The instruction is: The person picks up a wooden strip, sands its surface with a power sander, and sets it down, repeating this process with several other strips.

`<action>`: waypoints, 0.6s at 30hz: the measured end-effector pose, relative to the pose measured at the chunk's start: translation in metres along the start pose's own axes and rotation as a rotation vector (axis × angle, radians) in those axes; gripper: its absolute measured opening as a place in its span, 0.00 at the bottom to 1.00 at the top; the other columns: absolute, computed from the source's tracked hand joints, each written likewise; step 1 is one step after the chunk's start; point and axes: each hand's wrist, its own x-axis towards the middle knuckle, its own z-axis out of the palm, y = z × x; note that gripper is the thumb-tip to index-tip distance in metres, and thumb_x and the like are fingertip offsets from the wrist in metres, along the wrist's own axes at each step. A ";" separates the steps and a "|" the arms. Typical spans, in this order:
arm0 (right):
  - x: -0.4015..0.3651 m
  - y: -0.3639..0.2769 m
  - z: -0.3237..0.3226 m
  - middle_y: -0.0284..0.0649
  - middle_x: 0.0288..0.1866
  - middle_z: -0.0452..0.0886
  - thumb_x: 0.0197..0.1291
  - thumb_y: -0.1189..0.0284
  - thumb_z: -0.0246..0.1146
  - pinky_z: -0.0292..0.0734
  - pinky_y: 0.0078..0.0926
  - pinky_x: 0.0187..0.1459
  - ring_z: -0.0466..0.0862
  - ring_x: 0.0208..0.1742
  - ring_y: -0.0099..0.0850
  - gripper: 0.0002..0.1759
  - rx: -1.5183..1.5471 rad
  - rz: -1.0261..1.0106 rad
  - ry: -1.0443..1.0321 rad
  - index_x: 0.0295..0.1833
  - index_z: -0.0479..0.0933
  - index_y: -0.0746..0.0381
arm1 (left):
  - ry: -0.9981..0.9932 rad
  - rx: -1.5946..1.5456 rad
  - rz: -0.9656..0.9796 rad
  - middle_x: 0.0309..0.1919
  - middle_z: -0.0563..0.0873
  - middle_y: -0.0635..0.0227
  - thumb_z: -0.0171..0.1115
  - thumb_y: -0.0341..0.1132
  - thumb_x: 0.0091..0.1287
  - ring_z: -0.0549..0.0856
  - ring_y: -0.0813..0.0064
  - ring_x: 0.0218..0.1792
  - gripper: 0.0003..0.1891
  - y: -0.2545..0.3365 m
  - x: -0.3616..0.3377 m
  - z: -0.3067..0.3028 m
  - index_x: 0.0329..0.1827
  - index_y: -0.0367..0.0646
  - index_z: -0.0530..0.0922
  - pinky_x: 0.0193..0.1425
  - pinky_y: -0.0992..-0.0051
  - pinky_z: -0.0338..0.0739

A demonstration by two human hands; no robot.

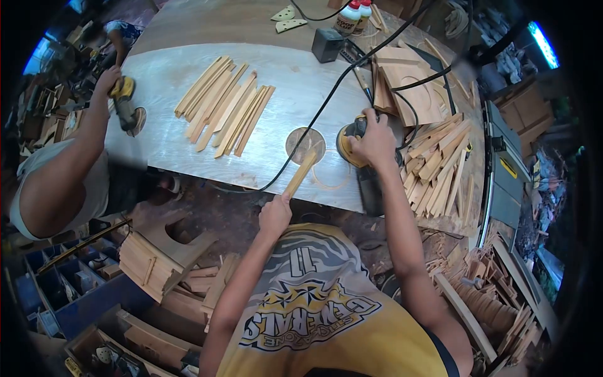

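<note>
Pale plywood for the tabletop (282, 69), dusted grey, with a round brown disc (298, 138) lying flat close to the near edge as the landmark.

Far left of the disc, at the table's left edge: a co-worker's hand (108, 80), closed over a second sander (127, 107) with a yellow top.

Left of the disc and a little farther back: a fan of thin wooden strips (223, 107) laid side by side, long axes running from near-left to far-right.

Just below and left of the disc, off the table's near edge: the left hand (274, 215), fingers wrapped tight round the near end of a single wooden strip (300, 174). Long axis of that strip pointing up and right from the fist, far end lying across the disc's right side, close to the sander's pad. Touching it or just short: impossible to tell.

Directly right of the disc: the yellow orbital sander (347, 146), with the right hand (375, 139) clamped over its top, fingers curled down its body. Black cable (328, 100) trailing away past the disc to the far side.

Of the two hands, the right nearer the strip's free end, the left at its held end.

Right of the disc, beyond the sander: a loose pile of strips (440, 166). Behind that pile, boards with round cut-outs (411, 88). Far behind the disc: glue bottles (355, 14).
</note>
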 end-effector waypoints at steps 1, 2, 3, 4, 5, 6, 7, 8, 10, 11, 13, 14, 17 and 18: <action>-0.002 0.000 0.000 0.55 0.58 0.75 0.48 0.58 0.74 0.82 0.52 0.54 0.84 0.54 0.58 0.43 0.015 0.018 0.030 0.71 0.67 0.52 | -0.005 -0.017 0.016 0.40 0.87 0.38 0.41 0.51 0.82 0.85 0.33 0.46 0.26 -0.002 -0.001 0.001 0.46 0.39 0.83 0.50 0.39 0.78; -0.004 0.004 0.002 0.54 0.60 0.75 0.49 0.57 0.74 0.80 0.53 0.56 0.82 0.57 0.58 0.42 0.014 0.037 0.043 0.70 0.67 0.52 | 0.004 -0.040 0.029 0.40 0.87 0.38 0.42 0.50 0.82 0.86 0.34 0.46 0.25 -0.001 0.001 0.002 0.45 0.39 0.83 0.49 0.40 0.79; -0.002 0.008 0.007 0.53 0.62 0.76 0.50 0.56 0.74 0.79 0.53 0.59 0.81 0.60 0.59 0.41 0.026 0.032 0.062 0.70 0.67 0.52 | -0.034 -0.012 0.004 0.41 0.88 0.42 0.47 0.45 0.79 0.87 0.38 0.44 0.20 0.000 0.005 0.005 0.44 0.41 0.85 0.48 0.43 0.81; -0.001 0.016 0.010 0.52 0.64 0.77 0.50 0.55 0.72 0.77 0.52 0.63 0.77 0.65 0.57 0.42 0.068 -0.015 0.075 0.70 0.67 0.55 | -0.023 0.079 0.197 0.41 0.88 0.46 0.51 0.40 0.76 0.88 0.41 0.42 0.16 -0.003 -0.001 0.004 0.45 0.42 0.85 0.47 0.45 0.83; 0.002 0.020 0.017 0.52 0.65 0.77 0.48 0.55 0.73 0.76 0.50 0.65 0.74 0.69 0.54 0.45 0.056 -0.058 0.088 0.72 0.68 0.57 | -0.033 0.068 0.118 0.42 0.88 0.48 0.52 0.36 0.74 0.89 0.44 0.41 0.13 -0.002 0.000 0.006 0.47 0.44 0.86 0.47 0.46 0.83; 0.004 0.025 0.024 0.53 0.65 0.77 0.47 0.55 0.75 0.76 0.49 0.65 0.75 0.69 0.54 0.47 0.099 -0.097 0.136 0.73 0.67 0.57 | -0.021 0.058 0.150 0.41 0.88 0.47 0.53 0.34 0.72 0.89 0.42 0.41 0.12 -0.010 0.003 0.015 0.48 0.46 0.85 0.48 0.45 0.83; 0.008 0.031 0.033 0.52 0.66 0.77 0.46 0.55 0.75 0.76 0.50 0.65 0.75 0.69 0.53 0.49 0.064 -0.104 0.157 0.75 0.65 0.56 | 0.001 0.019 0.164 0.41 0.88 0.47 0.54 0.34 0.71 0.88 0.41 0.41 0.12 -0.014 0.006 0.022 0.50 0.47 0.85 0.48 0.45 0.83; 0.006 0.023 0.023 0.53 0.67 0.75 0.47 0.55 0.74 0.76 0.51 0.64 0.75 0.68 0.54 0.49 0.043 -0.070 0.090 0.76 0.64 0.54 | 0.002 -0.047 0.070 0.40 0.89 0.47 0.53 0.37 0.73 0.89 0.40 0.41 0.12 -0.009 0.003 0.020 0.49 0.46 0.85 0.47 0.45 0.83; 0.012 0.027 0.035 0.53 0.64 0.74 0.45 0.62 0.72 0.78 0.53 0.60 0.76 0.65 0.56 0.45 0.036 -0.089 0.164 0.72 0.65 0.55 | 0.001 -0.157 -0.004 0.39 0.89 0.43 0.47 0.49 0.80 0.89 0.40 0.42 0.22 -0.004 0.001 0.011 0.45 0.44 0.86 0.47 0.41 0.82; 0.013 0.027 0.036 0.53 0.63 0.74 0.45 0.62 0.72 0.78 0.54 0.58 0.78 0.62 0.57 0.44 0.005 -0.085 0.168 0.71 0.66 0.54 | -0.044 -0.184 -0.022 0.41 0.89 0.42 0.46 0.51 0.80 0.89 0.39 0.45 0.24 0.001 -0.002 -0.002 0.47 0.41 0.85 0.50 0.41 0.82; 0.005 0.013 0.023 0.54 0.61 0.75 0.46 0.64 0.71 0.79 0.56 0.54 0.82 0.55 0.60 0.43 -0.010 -0.013 0.128 0.71 0.66 0.52 | -0.087 -0.213 -0.025 0.43 0.89 0.42 0.44 0.53 0.81 0.89 0.39 0.47 0.27 0.002 -0.007 -0.007 0.48 0.38 0.84 0.52 0.41 0.81; 0.005 0.008 0.020 0.54 0.62 0.74 0.45 0.64 0.72 0.79 0.56 0.54 0.82 0.54 0.61 0.44 0.001 0.002 0.122 0.72 0.65 0.53 | -0.076 -0.212 -0.014 0.43 0.89 0.42 0.44 0.52 0.81 0.89 0.39 0.47 0.27 0.000 -0.007 -0.006 0.48 0.37 0.84 0.52 0.42 0.81; 0.004 0.002 0.018 0.55 0.62 0.74 0.45 0.63 0.72 0.79 0.56 0.54 0.83 0.54 0.61 0.45 -0.018 0.034 0.118 0.72 0.65 0.53 | -0.013 -0.209 0.023 0.40 0.89 0.43 0.43 0.52 0.82 0.89 0.39 0.44 0.27 -0.007 -0.002 0.004 0.47 0.37 0.83 0.50 0.41 0.81; 0.004 0.001 0.021 0.54 0.62 0.74 0.46 0.63 0.71 0.79 0.56 0.54 0.83 0.53 0.61 0.45 -0.027 0.024 0.127 0.73 0.65 0.53 | -0.023 -0.212 0.029 0.39 0.89 0.44 0.42 0.53 0.82 0.89 0.38 0.44 0.27 -0.006 -0.001 0.009 0.47 0.38 0.82 0.49 0.41 0.81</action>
